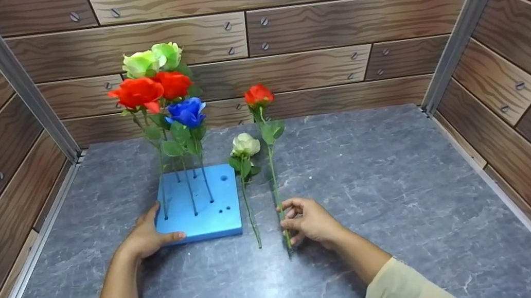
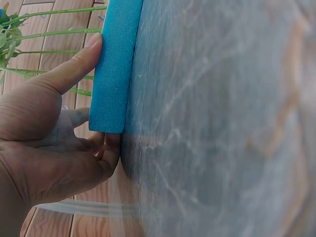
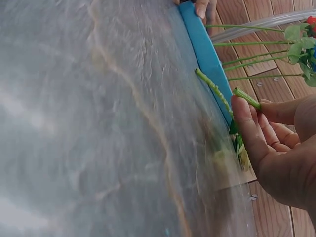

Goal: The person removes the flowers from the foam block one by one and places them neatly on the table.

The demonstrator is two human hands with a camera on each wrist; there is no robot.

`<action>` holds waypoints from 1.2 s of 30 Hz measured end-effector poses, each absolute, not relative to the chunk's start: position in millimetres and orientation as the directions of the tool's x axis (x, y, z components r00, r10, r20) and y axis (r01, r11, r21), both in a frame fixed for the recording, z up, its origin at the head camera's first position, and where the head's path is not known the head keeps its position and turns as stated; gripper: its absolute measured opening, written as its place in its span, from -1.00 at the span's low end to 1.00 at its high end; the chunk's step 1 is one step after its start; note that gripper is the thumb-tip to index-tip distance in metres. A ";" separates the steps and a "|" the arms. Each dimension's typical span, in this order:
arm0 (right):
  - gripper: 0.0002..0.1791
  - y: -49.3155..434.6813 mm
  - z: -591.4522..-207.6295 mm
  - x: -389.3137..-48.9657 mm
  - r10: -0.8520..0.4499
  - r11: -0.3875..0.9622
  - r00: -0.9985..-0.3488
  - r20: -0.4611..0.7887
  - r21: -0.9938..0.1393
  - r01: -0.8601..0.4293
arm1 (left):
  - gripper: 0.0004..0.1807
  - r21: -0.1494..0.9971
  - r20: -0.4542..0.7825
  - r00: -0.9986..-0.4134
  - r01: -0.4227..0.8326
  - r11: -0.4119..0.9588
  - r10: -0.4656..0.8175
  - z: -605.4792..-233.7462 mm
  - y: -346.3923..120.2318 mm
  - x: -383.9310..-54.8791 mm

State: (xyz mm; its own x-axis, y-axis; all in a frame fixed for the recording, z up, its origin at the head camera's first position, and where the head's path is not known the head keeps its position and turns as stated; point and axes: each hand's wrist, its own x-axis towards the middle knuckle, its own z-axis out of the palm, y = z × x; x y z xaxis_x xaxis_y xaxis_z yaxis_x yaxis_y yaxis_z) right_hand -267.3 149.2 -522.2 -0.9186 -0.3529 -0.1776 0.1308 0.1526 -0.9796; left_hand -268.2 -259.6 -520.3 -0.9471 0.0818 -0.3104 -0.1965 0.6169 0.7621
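Note:
My left hand [image 1: 144, 238] holds the near left corner of a blue foam block [image 1: 214, 225], thumb along the front edge and fingers at the left side. Several artificial roses stand in holes of the block: green-white ones [image 1: 142, 64], red ones [image 1: 138, 92] and a blue one [image 1: 186, 113]. Near the lower end of its stem, a red rose [image 1: 258, 96] is pinched by my right hand [image 1: 313, 223], with its bloom pointing away from me. The cut stem end [image 3: 247, 98] shows past the fingertips in the right wrist view. Between block and right hand lies a white rose [image 1: 245, 145].
Bare holes [image 1: 224, 178] show in the right part of the block. A grey marbled tabletop [image 1: 377, 169] extends right of the right hand. Wood-patterned walls [image 1: 311, 28] with metal corner posts [image 1: 467, 11] enclose the back and sides.

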 end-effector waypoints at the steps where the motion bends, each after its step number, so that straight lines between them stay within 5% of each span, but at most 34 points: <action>1: -0.56 150.5 -522.6 -267.2 -0.353 0.157 -0.917 -0.187 -0.978 0.139 | 0.44 0.763 -0.311 -0.947 -0.197 0.616 0.082 -520.3 -259.4 -268.2; 26: -0.61 162.9 -531.2 -263.4 -0.348 0.257 -0.884 -0.313 -0.938 0.231 | 0.43 0.759 -0.307 -0.948 -0.191 0.623 0.084 -520.8 -259.1 -268.7; 36: -0.46 160.7 -531.3 -262.1 -0.345 0.255 -0.885 -0.311 -0.939 0.230 | 0.44 0.761 -0.307 -0.948 -0.189 0.620 0.088 -520.4 -258.8 -267.6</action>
State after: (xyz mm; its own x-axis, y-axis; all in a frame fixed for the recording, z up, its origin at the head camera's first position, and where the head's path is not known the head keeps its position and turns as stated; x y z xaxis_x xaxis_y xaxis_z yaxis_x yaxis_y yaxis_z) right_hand -262.1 160.7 -531.3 -0.8855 -0.3451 -0.3112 0.2304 0.2554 -0.9390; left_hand -267.6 -258.8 -520.4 -0.9476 0.0879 -0.3072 -0.1893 0.6201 0.7613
